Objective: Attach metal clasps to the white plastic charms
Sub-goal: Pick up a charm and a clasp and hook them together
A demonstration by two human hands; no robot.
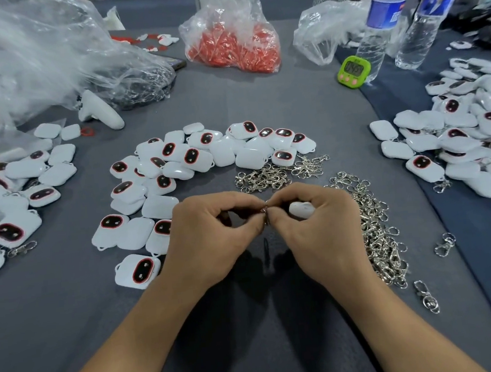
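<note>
Head view is showing a white charm (302,209) sitting inside the curled right hand (316,228) at near centre, while that hand and the left hand (212,233), pressed together, are both pinching a metal clasp (265,213). Uneven pinch pressure is risking a slip, probably dropping the clasp among the loose clasps (372,228) just to the right.

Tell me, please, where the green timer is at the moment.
In the head view, the green timer stands at the far right of the table, beside the base of a water bottle, with the bag of red pieces to its left.
</note>
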